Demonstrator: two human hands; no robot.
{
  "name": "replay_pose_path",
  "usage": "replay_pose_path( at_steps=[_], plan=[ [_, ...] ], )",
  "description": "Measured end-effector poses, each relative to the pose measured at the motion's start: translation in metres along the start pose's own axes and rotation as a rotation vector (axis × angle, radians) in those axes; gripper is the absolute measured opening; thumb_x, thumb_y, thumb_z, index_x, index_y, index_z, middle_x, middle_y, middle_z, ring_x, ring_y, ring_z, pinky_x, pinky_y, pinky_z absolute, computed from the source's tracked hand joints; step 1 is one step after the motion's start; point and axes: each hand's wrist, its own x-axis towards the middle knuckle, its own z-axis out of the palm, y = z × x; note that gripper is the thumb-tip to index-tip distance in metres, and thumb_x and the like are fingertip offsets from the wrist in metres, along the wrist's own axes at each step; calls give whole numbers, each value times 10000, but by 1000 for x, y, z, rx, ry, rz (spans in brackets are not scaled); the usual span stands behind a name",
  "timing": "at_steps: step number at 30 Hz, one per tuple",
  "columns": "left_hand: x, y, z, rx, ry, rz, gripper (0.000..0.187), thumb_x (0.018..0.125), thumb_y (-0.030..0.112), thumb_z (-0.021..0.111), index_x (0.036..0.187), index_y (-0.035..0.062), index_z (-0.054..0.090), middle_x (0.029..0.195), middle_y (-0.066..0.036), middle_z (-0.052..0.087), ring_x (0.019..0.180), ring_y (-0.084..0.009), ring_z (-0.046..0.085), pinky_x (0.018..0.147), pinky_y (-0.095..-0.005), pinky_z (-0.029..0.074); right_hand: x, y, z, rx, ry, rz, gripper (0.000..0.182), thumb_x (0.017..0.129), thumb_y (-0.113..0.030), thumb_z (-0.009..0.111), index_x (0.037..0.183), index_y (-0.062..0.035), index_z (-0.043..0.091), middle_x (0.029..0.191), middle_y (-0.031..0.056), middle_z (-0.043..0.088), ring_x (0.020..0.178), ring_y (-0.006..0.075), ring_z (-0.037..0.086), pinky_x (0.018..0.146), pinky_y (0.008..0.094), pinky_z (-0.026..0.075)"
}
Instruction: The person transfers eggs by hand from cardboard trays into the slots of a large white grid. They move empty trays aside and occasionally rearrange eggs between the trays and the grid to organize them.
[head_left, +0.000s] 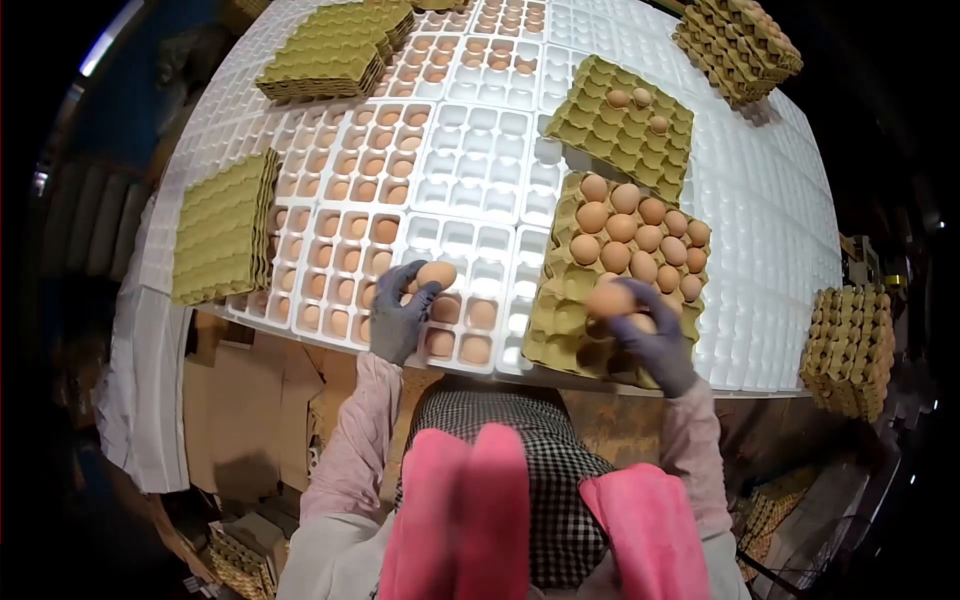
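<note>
My left hand [400,318], in a grey glove, is closed around a brown egg [436,273] above a white compartment tray [411,230]. Below it, a few eggs [475,349] sit in that tray's near compartments; part of the tray is hidden by the hand. My right hand [658,345], gloved too, grips another brown egg [608,298], slightly blurred, over a yellowish pulp egg tray [540,335]. Several eggs [621,228] fill the far and right cups of this tray, while cups at its near left are bare.
Behind lies a second pulp tray [590,120] with 3 eggs. Stacks of pulp trays stand at the left [222,230], far left [335,50] and far right [738,50]. Another stack [848,350] is beside the table's right edge. White trays [375,165] with eggs cover the left side.
</note>
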Motion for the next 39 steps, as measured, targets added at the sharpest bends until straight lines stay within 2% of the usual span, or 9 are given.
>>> replay_pose_path(
  at_steps=[3,7,17,19,22,27,32,36,39],
  plan=[
    [22,20,-7,700,-54,69,498,815,289,742,1276,152,615,1292,-182,546,1097,-324,626,917,-405,522,50,-10,92,-569,-171,-261,502,783,-281,774,1240,-139,622,1224,191,585,940,324,688,823,407,544],
    [44,5,-6,929,-226,94,466,825,330,716,1275,267,615,1430,-148,451,1095,-335,633,882,-449,534,104,-9,159,-1153,-505,102,439,827,-277,713,1246,-197,611,1255,178,559,987,321,681,816,430,544],
    [103,-9,-14,239,25,311,373,928,146,600,1288,49,613,1333,-158,596,1074,-315,636,953,-407,492,126,16,190,-679,-38,-83,403,900,-245,599,1298,-181,596,1268,254,571,980,375,669,858,434,542],
    [114,-45,2,668,-22,558,375,955,100,500,1317,81,597,1369,-141,574,1306,-346,482,1161,-485,251,144,19,218,-402,284,-224,417,923,-217,595,1317,-84,566,1281,250,560,1050,381,627,882,430,520],
    [118,-65,5,722,-4,692,369,917,75,498,1269,73,610,1351,-142,586,1310,-354,488,1164,-517,253,159,61,244,-844,-9,-149,588,944,-296,544,1480,-100,404,1529,217,359,1465,375,242,1196,510,133],
    [110,-32,-4,494,54,669,375,867,33,601,1242,27,617,1242,-155,636,1181,-359,561,1103,-487,325,82,-13,137,-467,192,-385,347,837,-145,666,1174,-69,628,1196,183,633,1060,360,621,925,451,500],
    [75,105,93,386,-443,813,426,825,167,714,1237,88,637,1263,-161,625,1155,-358,590,984,-446,468,-5,9,0,-1054,234,-104,346,741,-136,734,1072,-141,633,1165,39,612,995,253,599,833,375,494],
    [79,96,157,606,-500,818,432,817,132,706,1240,103,622,1294,-117,601,1153,-300,600,983,-403,485,-6,29,-36,-790,150,-198,366,793,-178,732,1129,-121,599,1086,62,637,951,244,636,808,378,525],
    [82,84,136,22,-507,411,338,907,179,617,1217,46,596,1217,-100,623,1063,-236,640,943,-362,524,-38,30,-60,327,481,149,347,868,-182,692,1176,-75,574,1059,72,632,931,191,643,792,329,543]
  ],
)
